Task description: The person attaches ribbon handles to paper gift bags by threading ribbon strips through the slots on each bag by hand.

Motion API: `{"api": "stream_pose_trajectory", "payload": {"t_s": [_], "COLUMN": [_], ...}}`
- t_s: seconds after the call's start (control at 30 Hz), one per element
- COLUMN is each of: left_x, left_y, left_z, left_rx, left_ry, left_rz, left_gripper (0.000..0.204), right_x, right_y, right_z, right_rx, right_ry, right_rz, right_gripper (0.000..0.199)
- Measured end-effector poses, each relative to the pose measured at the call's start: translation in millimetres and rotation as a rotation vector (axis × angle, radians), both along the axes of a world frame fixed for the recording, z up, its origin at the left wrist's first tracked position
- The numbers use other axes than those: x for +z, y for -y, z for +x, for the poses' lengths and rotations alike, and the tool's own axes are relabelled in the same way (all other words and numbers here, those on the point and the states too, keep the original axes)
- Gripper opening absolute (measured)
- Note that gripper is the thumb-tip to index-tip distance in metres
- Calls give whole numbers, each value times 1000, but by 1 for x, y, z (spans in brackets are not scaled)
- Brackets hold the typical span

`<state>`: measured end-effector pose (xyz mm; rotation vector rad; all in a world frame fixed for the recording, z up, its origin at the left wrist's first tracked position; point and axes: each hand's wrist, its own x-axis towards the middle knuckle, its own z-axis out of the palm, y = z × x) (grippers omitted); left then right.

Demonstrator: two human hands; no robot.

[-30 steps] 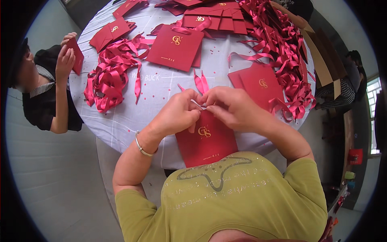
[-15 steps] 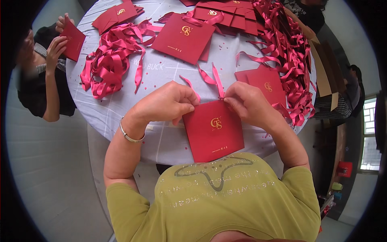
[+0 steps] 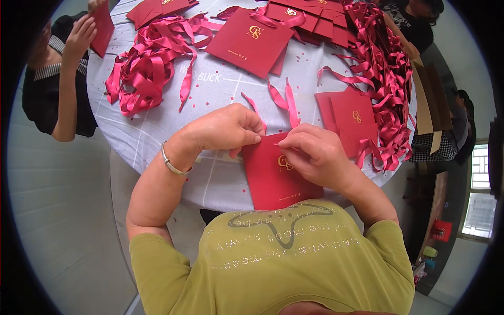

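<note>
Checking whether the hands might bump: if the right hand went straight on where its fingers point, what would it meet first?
Probably the left hand, at the upper left corner of the red bag, though depth is unclear.

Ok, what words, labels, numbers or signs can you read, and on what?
I won't copy wording; it stands here:
Nearest red bag: gold emblem, partly behind the right hand; line below too small.
Red bag beyond: gold emblem; line too small.
Red bag at right: gold emblem.
Piled red bags: gold emblems, small.
Tablecloth: pale capitals, partly faint.
Green shirt: glittery lettering, too distorted to read.
Co-worker's black top: print too blurred.
</note>
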<state>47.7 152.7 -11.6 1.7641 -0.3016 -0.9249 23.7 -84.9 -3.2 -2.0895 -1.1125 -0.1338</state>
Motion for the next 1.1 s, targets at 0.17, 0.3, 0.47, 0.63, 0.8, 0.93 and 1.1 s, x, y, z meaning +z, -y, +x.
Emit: {"api": "stream_pose_trajectory", "payload": {"t_s": [0.17,0.3,0.47,0.63,0.8,0.93,1.1], "left_x": [-1,-2,-3,-4,-1,-6,-14], "left_y": [1,1,1,1,4,6,4], "left_z": [1,2,2,1,-2,-4,-6], "left_rx": [10,18,31,56,79,112,118], "left_ry": [19,25,14,10,24,42,109], "left_rz": [17,18,4,-1,8,-40,-23], "left_gripper": [9,9,9,9,9,11,12], "right_x": [-9,-14,-16,-14,-6,-1,0], "right_y": [-4,-9,-13,-18,-24,-33,-36], "right_z": [0,-1,0,-1,-7,-9,-1], "right_rx": [5,-10,-17,-32,-50,-63,-79], "right_ry": [76,149,158,189,193,182,51], "right_rz": [-49,-37,-58,-101,-180,-354,-391], "right_gripper": [21,15,13,13,11,8,11]}}
